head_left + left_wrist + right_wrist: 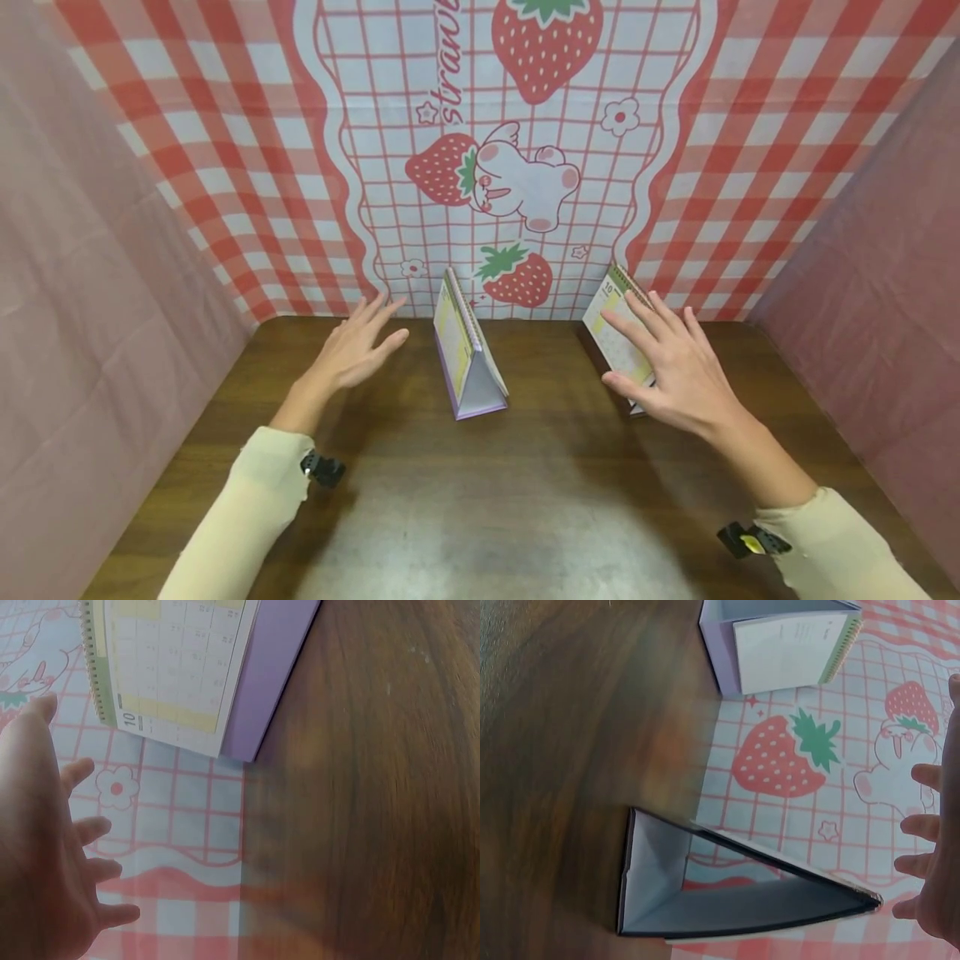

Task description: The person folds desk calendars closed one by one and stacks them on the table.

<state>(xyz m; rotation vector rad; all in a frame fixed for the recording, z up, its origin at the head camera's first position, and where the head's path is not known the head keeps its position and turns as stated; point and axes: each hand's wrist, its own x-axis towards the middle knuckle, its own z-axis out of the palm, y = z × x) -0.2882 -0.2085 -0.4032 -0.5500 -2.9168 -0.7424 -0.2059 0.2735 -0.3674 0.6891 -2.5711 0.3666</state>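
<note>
A purple-based desk calendar (468, 358) stands upright like a tent near the middle of the table, its spiral binding on top. To its left my left hand (356, 346) hovers with fingers spread, holding nothing; the left wrist view shows the month page (176, 660) numbered 10. A second desk calendar (618, 333), with a dark base, stands at the right. My right hand (675, 367) is spread over it and hides part of it in the head view. In the right wrist view, the dark-edged calendar's hollow end (652, 877) shows, with the fingers (919, 866) apart from it.
The brown wooden table (465, 508) ends at a strawberry-print cloth (375, 167) hanging behind both calendars. Plain pinkish curtains stand at the left (97, 250) and right (870, 275). Each wrist wears a small black camera.
</note>
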